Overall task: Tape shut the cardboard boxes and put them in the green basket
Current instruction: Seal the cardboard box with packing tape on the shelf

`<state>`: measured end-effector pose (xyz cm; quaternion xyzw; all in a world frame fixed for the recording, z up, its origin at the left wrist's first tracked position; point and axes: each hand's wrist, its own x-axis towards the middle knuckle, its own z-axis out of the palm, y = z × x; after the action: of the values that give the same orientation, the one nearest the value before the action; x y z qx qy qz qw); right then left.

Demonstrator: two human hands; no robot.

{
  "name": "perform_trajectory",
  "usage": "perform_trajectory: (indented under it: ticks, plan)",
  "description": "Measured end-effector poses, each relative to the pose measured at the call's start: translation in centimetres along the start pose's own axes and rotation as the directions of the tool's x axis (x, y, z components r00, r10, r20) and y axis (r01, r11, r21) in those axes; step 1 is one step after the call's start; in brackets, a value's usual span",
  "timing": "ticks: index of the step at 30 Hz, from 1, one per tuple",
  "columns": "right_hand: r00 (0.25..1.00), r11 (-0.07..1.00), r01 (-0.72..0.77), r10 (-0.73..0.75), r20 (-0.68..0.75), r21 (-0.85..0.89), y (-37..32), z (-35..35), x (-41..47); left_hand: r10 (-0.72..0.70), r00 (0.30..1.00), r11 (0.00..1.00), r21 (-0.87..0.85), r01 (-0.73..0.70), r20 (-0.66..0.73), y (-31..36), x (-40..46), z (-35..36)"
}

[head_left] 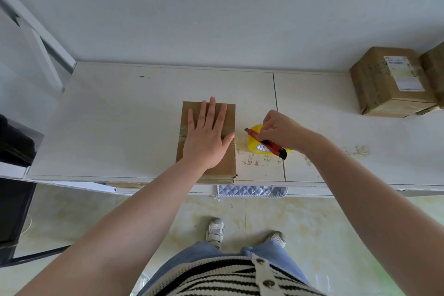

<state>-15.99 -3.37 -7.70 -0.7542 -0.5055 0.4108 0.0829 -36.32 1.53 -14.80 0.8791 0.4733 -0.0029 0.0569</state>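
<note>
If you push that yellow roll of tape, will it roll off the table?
Probably not: the yellow tape roll seems to lie flat on the white table, so it would likely slide. Stood on edge, it could roll. It looks light, and a tape strip appears to tie it to the cardboard box.

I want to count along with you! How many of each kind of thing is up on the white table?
Boxes: 3, one under the left hand, one far right, one cut off by the picture's edge
Tape rolls: 1, yellow
Knives: 1, red, held in the right hand
Total: 5
</note>
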Motion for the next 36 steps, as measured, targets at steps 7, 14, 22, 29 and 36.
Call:
perform_trajectory:
  ticks: [7, 14, 22, 29, 36]
  plan:
    - [1.0, 0.987, 0.019, -0.019, 0.002, -0.161, -0.4, 0.5, 0.3, 0.003, 1.0, 1.0, 0.0, -0.003, 0.007, 0.1, -0.1, -0.3]
    - [0.999, 0.938, 0.014, -0.025, -0.028, -0.346, -0.9, 1.3, 1.1, 0.001, 1.0, 1.0, 0.009, -0.001, 0.009, 0.1, -0.1, -0.3]
    - [0.911, 0.744, 0.182, 0.118, -0.394, 0.643, 1.3, 0.1, -0.4, -0.001, 1.0, 1.0, 0.006, 0.001, -0.009, 0.0, -0.1, 0.2]
    - [0.75, 0.787, -0.302, 0.544, -0.376, 0.538, 11.8, 1.4, -0.3, -0.008, 1.0, 1.0, 0.002, 0.008, -0.007, 0.2, 0.0, 0.3]
    - [0.913, 0.992, 0.008, 0.045, -0.406, 0.129, 5.8, -0.5, 2.0, -0.006, 1.0, 1.0, 0.024, 0.006, -0.001, 0.2, 0.0, 0.1]
